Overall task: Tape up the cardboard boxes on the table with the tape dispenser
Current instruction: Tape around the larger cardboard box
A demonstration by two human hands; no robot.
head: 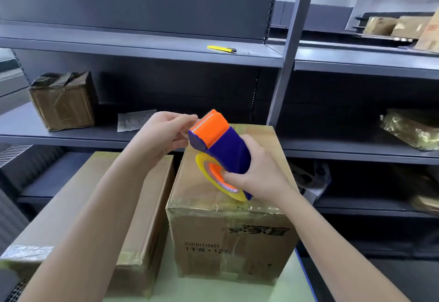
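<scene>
The right hand (256,171) curls its fingers round the tape dispenser (228,144) above the cardboard box (228,235). The left hand (164,133) fingertips pinch its orange cutter end.

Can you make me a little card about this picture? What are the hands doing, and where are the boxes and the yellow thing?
Right hand: grips the tape dispenser by its blue body
Left hand: fingertips pinch at the dispenser's orange cutter end
Dispenser place: held over the tall box
Tall box: stands on the table, shiny tape on its top edges
Flat box: on the table, left of the tall box
Yellow knife: lies on the upper shelf
Small box: on the lower shelf, far left
</scene>
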